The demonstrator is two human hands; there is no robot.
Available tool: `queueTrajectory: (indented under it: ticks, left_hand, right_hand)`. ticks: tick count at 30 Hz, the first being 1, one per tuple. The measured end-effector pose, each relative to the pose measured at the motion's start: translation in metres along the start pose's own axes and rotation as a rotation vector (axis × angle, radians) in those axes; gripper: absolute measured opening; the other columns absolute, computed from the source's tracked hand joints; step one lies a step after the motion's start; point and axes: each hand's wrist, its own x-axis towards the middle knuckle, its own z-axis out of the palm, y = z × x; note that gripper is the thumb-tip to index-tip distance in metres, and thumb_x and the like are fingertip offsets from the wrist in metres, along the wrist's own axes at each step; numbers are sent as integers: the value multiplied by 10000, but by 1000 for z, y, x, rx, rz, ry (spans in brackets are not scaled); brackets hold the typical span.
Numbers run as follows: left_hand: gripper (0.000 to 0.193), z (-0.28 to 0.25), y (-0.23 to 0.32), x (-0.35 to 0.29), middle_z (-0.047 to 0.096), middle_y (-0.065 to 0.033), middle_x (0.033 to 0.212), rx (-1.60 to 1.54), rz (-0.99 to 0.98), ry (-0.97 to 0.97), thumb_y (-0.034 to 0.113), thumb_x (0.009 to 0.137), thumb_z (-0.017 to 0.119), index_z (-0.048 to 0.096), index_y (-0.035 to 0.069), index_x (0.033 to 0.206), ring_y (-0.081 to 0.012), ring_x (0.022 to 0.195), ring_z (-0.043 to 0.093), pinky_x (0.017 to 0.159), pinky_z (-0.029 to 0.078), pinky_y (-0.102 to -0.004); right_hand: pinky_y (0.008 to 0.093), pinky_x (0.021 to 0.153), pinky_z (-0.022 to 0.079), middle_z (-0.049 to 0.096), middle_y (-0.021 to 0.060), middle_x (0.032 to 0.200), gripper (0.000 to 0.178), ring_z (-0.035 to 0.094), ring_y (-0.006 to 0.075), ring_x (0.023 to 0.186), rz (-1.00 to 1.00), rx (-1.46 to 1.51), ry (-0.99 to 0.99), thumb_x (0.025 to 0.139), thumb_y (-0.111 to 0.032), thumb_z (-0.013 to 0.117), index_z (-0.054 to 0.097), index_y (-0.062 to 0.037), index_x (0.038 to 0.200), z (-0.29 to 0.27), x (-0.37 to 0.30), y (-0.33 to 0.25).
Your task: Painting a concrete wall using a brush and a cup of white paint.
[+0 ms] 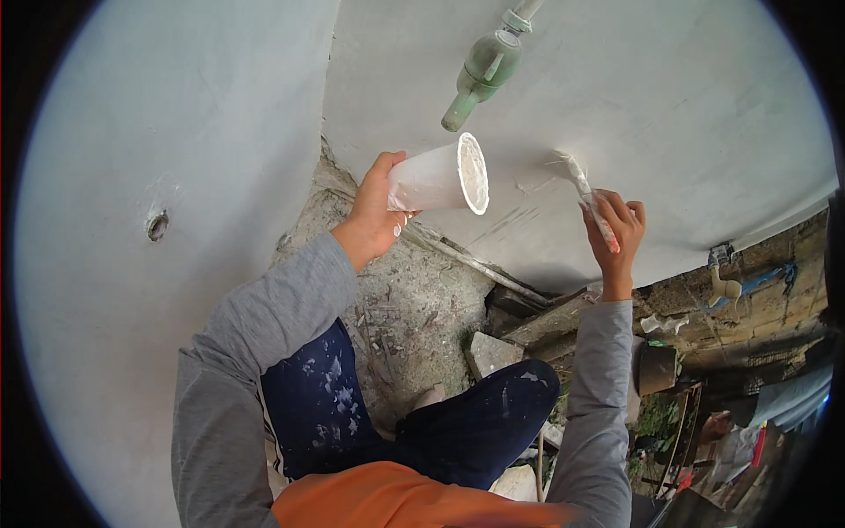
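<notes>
My left hand (377,209) is wrapped round a white plastic cup (429,182), tilted on its side with its mouth to the right. White paint coats the inside of the mouth, and white smears mark my fingers. In my right hand (620,231) is a paintbrush (584,192), its handle whitened and reddish at the lower end. The bristles are at the grey-white wall (687,114); streaks show on the surface left of the brush.
A green bottle-shaped fitting (486,70) hangs from a pipe above the cup. The left wall has a small hole (157,226). Below lie rough concrete ground (387,308), a thin pipe (480,264) along the wall's foot and broken blocks (493,354). Clutter fills the lower right.
</notes>
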Motion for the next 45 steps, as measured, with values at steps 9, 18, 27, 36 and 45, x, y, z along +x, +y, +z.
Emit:
queueTrajectory:
  ticks: [9, 18, 27, 36, 45]
  left_hand:
    - [325, 3, 2, 2, 597, -75, 1018, -14, -11, -31, 328, 885, 600, 541, 65, 1067, -193, 924, 607, 803, 502, -344]
    - [312, 6, -2, -4, 598, -57, 1001, 18, 5, -55, 350, 893, 581, 548, 86, 1055, -175, 897, 597, 769, 478, -326]
    - [337, 1, 5, -6, 601, -62, 1012, 14, -7, -54, 352, 889, 590, 545, 76, 1077, -175, 918, 598, 790, 481, -325]
    - [338, 5, -2, -8, 592, -62, 1038, 28, 3, -66, 352, 887, 596, 544, 81, 1082, -184, 945, 594, 812, 483, -340]
    - [332, 7, 1, -9, 593, -60, 1037, 30, -20, -91, 340, 893, 587, 542, 74, 1085, -181, 949, 596, 817, 487, -334]
  right_hand:
    - [317, 702, 401, 662, -17, 912, 132, 605, 158, 720, -6, 225, -267, 768, -194, 730, 655, -155, 869, 48, -67, -44]
    - [329, 730, 392, 663, -32, 939, 148, 618, 144, 721, -102, -31, -170, 776, -199, 706, 669, -170, 915, 12, 3, 4]
    - [294, 674, 383, 692, 5, 909, 179, 590, 148, 710, 66, 77, 199, 729, -107, 775, 673, -95, 876, -35, 23, -12]
    - [311, 721, 404, 651, -38, 877, 96, 625, 153, 710, -86, 138, -546, 811, -221, 674, 668, -179, 898, 107, -107, -41]
    - [288, 679, 370, 692, -46, 937, 176, 598, 107, 685, -61, -199, 92, 740, -163, 762, 686, -151, 899, -50, 21, 32]
